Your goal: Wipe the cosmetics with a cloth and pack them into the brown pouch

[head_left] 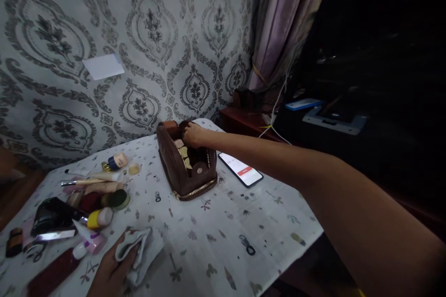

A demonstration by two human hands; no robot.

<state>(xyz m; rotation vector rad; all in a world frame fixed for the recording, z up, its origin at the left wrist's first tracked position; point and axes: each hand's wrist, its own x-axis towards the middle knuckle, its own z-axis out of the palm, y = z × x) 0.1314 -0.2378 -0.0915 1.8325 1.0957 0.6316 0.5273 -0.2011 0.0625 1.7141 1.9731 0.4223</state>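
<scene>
A brown makeup bag (174, 162) stands unzipped on the patterned tablecloth (209, 222), several pale yellowish pieces showing inside. My right hand (193, 135) reaches into its far end, fingers curled; whatever they grip is hidden. At the table's near side, my left hand (113, 264) is closed around a crumpled white cloth (141, 255). Beside that hand lie a pink-and-white tube (91, 237) and a dark red bottle (54, 271) with a white cap.
Cosmetics cover the table's left side, among them a yellow-banded bottle (99, 218), a round green-topped jar (119, 199), brushes (81, 181) and a blue-capped bottle (118, 161). A lit phone (242, 171) lies under my right forearm. A patterned wall (153, 55) rises behind.
</scene>
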